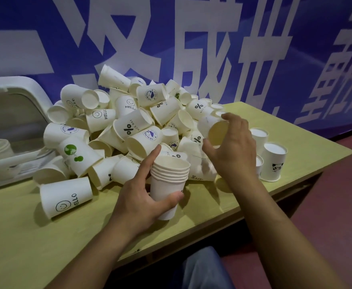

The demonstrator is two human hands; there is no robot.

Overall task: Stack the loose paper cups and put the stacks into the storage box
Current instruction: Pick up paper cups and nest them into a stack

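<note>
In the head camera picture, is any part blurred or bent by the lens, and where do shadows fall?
Head view: wide-angle bending curves the table edge and the banner; the cups under the right hand smear with motion blur; the left hand and its stack of cups are sharp; soft shadows lie beside the cups.

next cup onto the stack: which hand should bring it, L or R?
Right. The right hand already holds a loose paper cup tilted just above the pile, close to the stack of cups. The left hand grips that stack upright with its mouth open, so it is likely best kept as the holder.
</note>
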